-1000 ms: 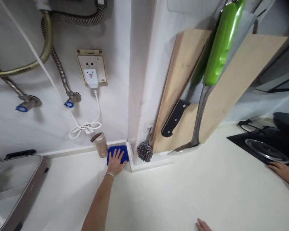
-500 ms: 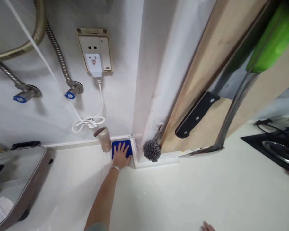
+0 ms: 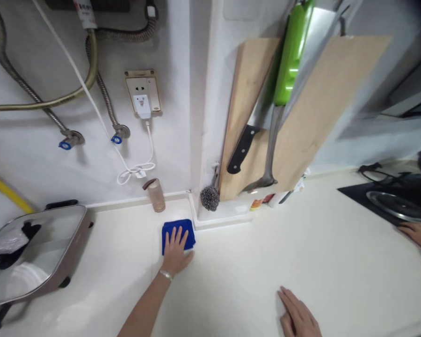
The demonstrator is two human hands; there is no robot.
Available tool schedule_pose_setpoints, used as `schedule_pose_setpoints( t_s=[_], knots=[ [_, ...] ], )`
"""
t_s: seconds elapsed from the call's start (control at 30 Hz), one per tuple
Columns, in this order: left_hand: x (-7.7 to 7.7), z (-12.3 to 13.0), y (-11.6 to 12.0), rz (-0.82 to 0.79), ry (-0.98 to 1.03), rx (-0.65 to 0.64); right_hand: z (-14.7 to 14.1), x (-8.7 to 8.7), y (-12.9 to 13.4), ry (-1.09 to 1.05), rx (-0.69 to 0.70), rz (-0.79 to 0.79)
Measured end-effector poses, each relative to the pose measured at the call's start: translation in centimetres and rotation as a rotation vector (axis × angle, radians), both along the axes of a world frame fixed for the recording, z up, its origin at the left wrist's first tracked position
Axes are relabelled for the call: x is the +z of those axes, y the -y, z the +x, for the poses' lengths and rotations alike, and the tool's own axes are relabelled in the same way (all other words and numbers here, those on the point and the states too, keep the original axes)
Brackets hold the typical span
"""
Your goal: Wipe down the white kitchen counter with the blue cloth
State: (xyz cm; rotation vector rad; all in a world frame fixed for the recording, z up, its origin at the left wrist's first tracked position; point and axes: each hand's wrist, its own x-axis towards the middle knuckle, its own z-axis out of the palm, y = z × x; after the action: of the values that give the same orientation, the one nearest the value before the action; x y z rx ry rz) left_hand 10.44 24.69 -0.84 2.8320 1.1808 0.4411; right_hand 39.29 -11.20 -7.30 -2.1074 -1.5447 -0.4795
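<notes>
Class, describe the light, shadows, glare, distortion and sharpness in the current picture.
Head view: soft glare on the counter at lower left, bright highlights on the green handle; soft shadows below the valves; the top right corner dark; wide-angle stretching toward the edges; the hob soft in detail, the left hand and blue cloth clearer.

"What sort of place is this?"

"A kitchen. A cutting board [image 3: 312, 117] stands against the wall, with a black-handled knife [image 3: 243, 150] and a green-handled utensil [image 3: 290, 61] in front."

"Anything else that shows it?"

"A steel scrubber [image 3: 209, 198] hanging by the white counter [image 3: 252, 267], a lidded electric pan [image 3: 56, 243] at one end and a black cooktop [image 3: 361, 192] at the other."
</notes>
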Motion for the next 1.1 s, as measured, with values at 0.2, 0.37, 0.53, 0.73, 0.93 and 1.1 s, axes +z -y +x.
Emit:
schedule_pose_setpoints(
  t_s=[0.2,0.37,0.53,0.73,0.93,1.1],
  knots=[
    [-0.5,-3.4,12.7,0.052,-0.031,-0.102,-0.7,0.1,-0.1,-0.046,-0.013,0.005],
    [0.0,0.3,19.7,-0.078,-0.034,-0.223,-0.9,0.4,-0.2,-0.048,-0.033,-0.023],
    [0.2,6.7,21.2,-0.126,0.013,-0.424,-1.2,1.5,-0.2,-0.068,-0.055,-0.089],
    [-0.3,9.3,19.9,-0.105,0.003,-0.457,-1.6,2.8,-0.5,-0.085,-0.079,-0.111],
    [0.2,6.7,21.4,-0.108,0.024,-0.418,-1.3,2.4,-0.5,-0.120,-0.109,-0.121],
    [0.9,2.1,23.5,-0.112,-0.061,-0.381,-0.7,1.8,-0.2,-0.158,-0.103,-0.129]
  ],
)
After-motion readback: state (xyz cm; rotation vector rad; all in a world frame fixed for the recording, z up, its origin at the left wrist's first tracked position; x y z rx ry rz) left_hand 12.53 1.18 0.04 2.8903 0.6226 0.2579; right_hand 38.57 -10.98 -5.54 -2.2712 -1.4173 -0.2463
